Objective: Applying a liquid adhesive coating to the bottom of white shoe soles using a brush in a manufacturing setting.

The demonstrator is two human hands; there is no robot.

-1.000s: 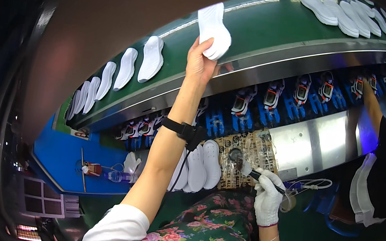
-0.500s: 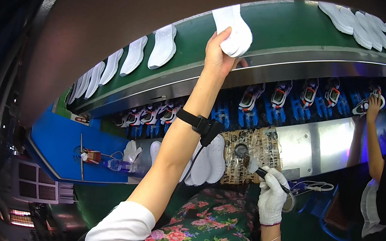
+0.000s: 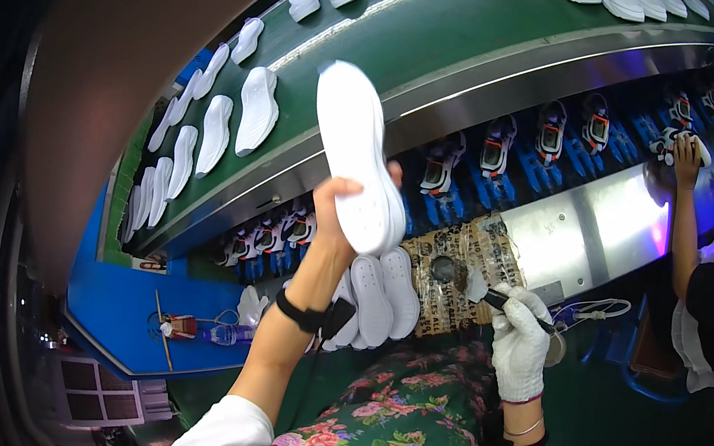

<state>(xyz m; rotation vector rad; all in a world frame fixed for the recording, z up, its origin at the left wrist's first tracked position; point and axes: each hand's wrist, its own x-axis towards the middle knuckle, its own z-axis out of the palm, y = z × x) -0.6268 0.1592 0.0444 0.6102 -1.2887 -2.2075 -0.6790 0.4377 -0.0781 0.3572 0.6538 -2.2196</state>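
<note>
My bare left hand [image 3: 336,211] is closed round the near part of white shoe soles [image 3: 352,135], which look like two stacked together. They are raised in front of the green belt's near edge. In my right hand [image 3: 519,353], covered by a white knit glove, is a brush [image 3: 502,300] with a black handle, its pale bristles pointing left. Beside the bristles a small round dark pot [image 3: 442,269] sits on a taped cardboard cover [image 3: 440,317]. Just left of that cover, several white soles [image 3: 375,300] lie side by side, partly behind my left forearm.
Many white soles [image 3: 256,111] lie along the green conveyor belt [image 3: 487,30]. Below its metal edge, shoe uppers [image 3: 497,147] stand on blue holders. At right, another person's hand [image 3: 686,161] touches a shoe. A blue table [image 3: 118,307] at left bears a plastic bottle [image 3: 229,334].
My left hand has come back from over the belt toward me, bringing the soles with it. My right hand still holds the brush by the pot. The view has shifted.
</note>
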